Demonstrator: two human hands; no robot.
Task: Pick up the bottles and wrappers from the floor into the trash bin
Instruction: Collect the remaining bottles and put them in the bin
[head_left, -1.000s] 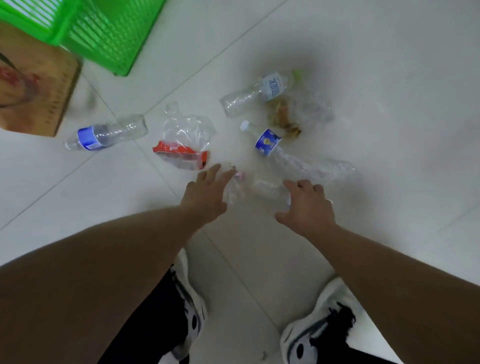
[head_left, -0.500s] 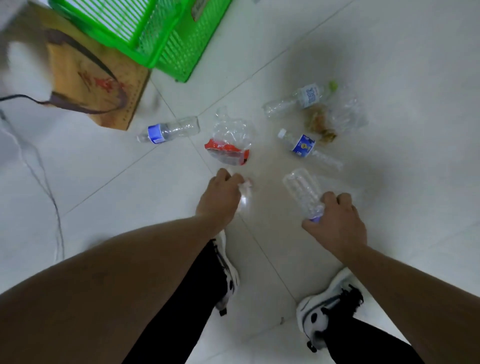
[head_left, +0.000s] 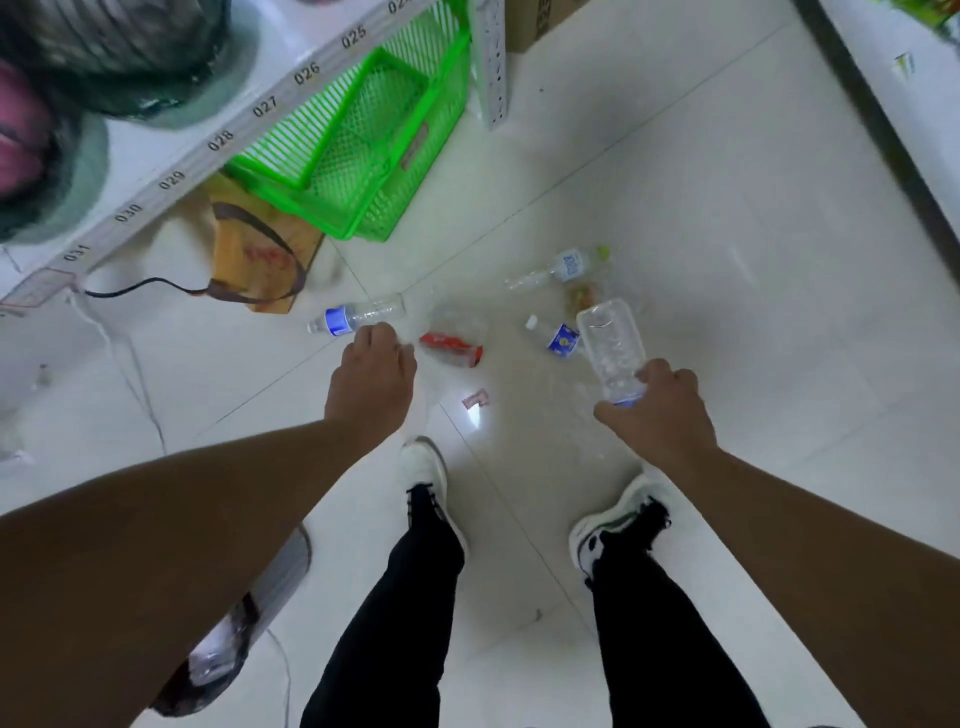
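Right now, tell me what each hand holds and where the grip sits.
The right hand holds a clear crushed bottle by its neck end. The left hand is closed, possibly on clear wrapper; I cannot tell.

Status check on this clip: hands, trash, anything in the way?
Right hand shut on clear bottle. Left hand closed, contents unclear. Blue-label bottle, red wrapper on floor. No obstruction seen.

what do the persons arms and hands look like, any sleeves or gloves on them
Both forearms are bare with no sleeves in view. The left hand and right hand wear no gloves, and no watch, ring or band shows on either wrist.
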